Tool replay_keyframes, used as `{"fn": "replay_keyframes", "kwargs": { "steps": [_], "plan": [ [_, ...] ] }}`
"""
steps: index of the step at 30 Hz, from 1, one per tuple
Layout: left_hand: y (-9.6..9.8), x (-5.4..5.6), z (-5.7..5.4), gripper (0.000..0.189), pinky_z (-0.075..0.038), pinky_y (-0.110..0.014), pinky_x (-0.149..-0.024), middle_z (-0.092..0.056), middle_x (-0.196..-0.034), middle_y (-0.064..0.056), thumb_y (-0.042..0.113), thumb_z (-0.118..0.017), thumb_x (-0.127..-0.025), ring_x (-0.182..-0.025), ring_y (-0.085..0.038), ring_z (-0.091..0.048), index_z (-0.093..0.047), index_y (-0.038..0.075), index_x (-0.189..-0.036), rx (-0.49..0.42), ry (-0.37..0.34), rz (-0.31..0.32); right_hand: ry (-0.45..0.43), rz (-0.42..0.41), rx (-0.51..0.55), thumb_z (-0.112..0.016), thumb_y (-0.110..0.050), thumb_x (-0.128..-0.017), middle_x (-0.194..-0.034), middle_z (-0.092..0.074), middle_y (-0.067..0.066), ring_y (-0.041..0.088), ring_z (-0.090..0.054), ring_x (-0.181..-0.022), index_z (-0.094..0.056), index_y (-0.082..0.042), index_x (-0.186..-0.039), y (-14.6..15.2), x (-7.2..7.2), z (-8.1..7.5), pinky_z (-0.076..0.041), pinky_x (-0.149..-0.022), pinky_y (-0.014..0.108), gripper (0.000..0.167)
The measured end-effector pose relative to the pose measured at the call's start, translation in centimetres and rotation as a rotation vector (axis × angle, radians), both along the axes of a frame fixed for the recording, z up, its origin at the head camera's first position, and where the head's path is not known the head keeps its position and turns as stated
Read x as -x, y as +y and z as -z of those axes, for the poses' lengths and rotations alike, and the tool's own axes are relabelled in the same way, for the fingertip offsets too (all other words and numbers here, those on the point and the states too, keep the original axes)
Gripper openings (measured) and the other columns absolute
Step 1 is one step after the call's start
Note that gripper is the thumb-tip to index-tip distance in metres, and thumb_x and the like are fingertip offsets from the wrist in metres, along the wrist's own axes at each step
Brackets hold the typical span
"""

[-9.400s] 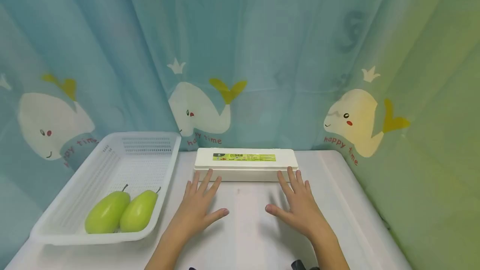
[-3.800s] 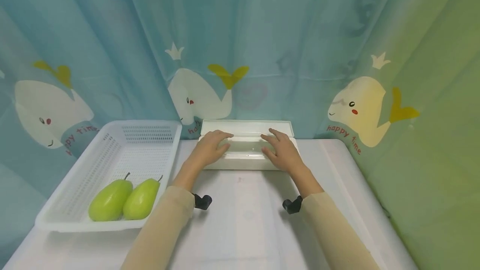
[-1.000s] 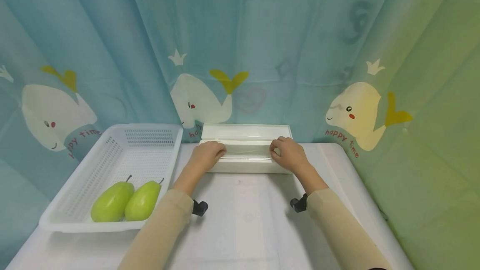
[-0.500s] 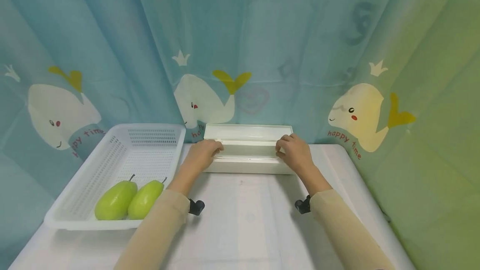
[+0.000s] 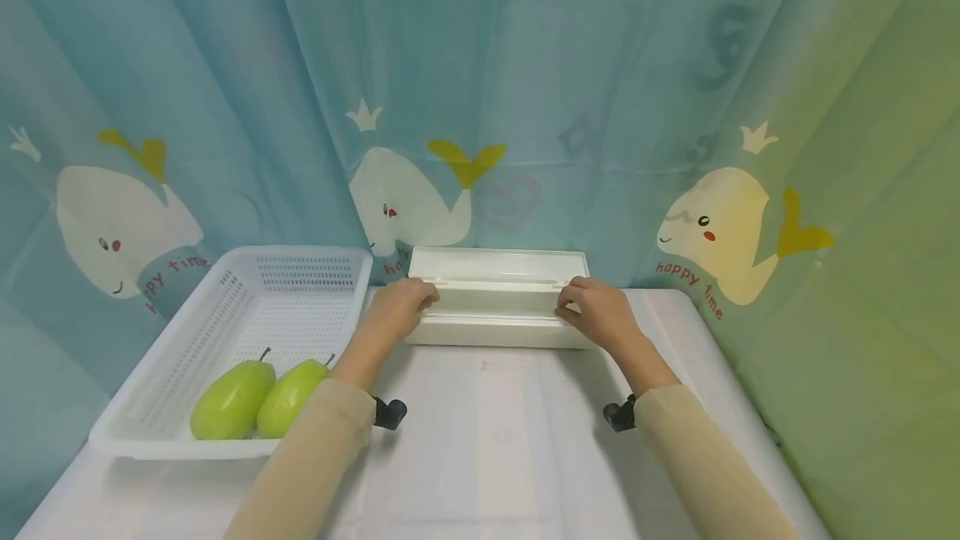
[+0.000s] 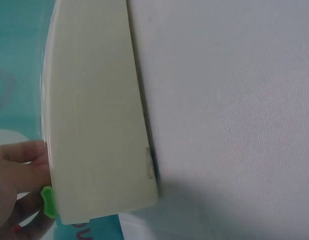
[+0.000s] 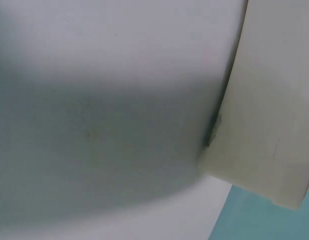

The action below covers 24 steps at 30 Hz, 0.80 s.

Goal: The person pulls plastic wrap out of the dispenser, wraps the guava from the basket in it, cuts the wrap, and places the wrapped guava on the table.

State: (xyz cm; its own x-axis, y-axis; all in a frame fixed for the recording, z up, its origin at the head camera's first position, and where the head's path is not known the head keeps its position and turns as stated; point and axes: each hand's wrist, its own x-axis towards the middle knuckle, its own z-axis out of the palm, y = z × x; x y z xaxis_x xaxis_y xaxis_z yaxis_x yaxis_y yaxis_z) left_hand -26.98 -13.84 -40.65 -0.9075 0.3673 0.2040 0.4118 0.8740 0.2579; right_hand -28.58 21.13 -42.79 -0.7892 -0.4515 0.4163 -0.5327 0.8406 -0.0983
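A long white cling film box (image 5: 498, 334) stands at the back of the table, its lid (image 5: 498, 262) raised against the curtain. My left hand (image 5: 397, 308) is at the left end of its opening, thumb and fingers pinching the edge of the clear cling film (image 6: 44, 107). Opposite it, my right hand (image 5: 602, 317) pinches at the right end with curled fingers. In the left wrist view a small green piece (image 6: 48, 202) shows beside the fingers at the box end. Only a fingertip of the right hand enters the right wrist view.
On the left, a white perforated basket (image 5: 112, 442) holds two green pear-like fruits (image 5: 234, 401). A blue-green curtain (image 5: 525, 107) with whale prints hangs directly behind the box. White cloth (image 5: 487, 440) covers the table.
First the box was closed with both hands spread before it; then its lid was raised. Over the last second the hands have drawn apart toward the box's two ends, fingers curled.
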Motion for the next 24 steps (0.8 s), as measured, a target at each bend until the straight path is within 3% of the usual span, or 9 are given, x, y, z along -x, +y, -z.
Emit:
{"fn": "replay_keyframes", "kwargs": {
  "steps": [8, 18, 24],
  "plan": [
    [0.1, -0.3, 0.0, 0.019, -0.056, -0.041, -0.084, -0.070, -0.099, -0.009, 0.002, -0.060, -0.094, -0.094, -0.028, -0.068, -0.073, 0.008, -0.106, -0.027, 0.010, 0.019, -0.062, -0.019, 0.044, -0.075, -0.006, -0.088, -0.093, -0.076, 0.002, 0.021, -0.070, -0.078, -0.073, -0.014, -0.100, 0.8, -0.2, -0.2, -0.055, -0.067, 0.039, 0.014],
    [0.2, -0.5, -0.1, 0.016, -0.055, -0.042, -0.088, -0.071, -0.098, -0.012, 0.000, -0.061, -0.095, -0.096, -0.030, -0.068, -0.073, 0.004, -0.106, -0.084, 0.050, 0.006, -0.068, 0.013, 0.056, -0.075, -0.008, -0.088, -0.095, -0.075, 0.003, 0.023, -0.070, -0.082, -0.076, -0.012, -0.101, 1.4, -0.6, -0.6, -0.056, -0.070, 0.041, 0.014],
    [0.1, -0.4, 0.1, 0.017, -0.056, -0.043, -0.085, -0.070, -0.094, -0.011, -0.002, -0.063, -0.093, -0.091, -0.031, -0.068, -0.073, 0.005, -0.104, -0.133, 0.105, -0.006, -0.072, 0.014, 0.098, -0.071, -0.012, -0.092, -0.094, -0.075, 0.004, 0.024, -0.070, -0.079, -0.072, -0.012, -0.099, 1.4, -0.7, -0.7, -0.055, -0.070, 0.042, 0.007]
  ]
}}
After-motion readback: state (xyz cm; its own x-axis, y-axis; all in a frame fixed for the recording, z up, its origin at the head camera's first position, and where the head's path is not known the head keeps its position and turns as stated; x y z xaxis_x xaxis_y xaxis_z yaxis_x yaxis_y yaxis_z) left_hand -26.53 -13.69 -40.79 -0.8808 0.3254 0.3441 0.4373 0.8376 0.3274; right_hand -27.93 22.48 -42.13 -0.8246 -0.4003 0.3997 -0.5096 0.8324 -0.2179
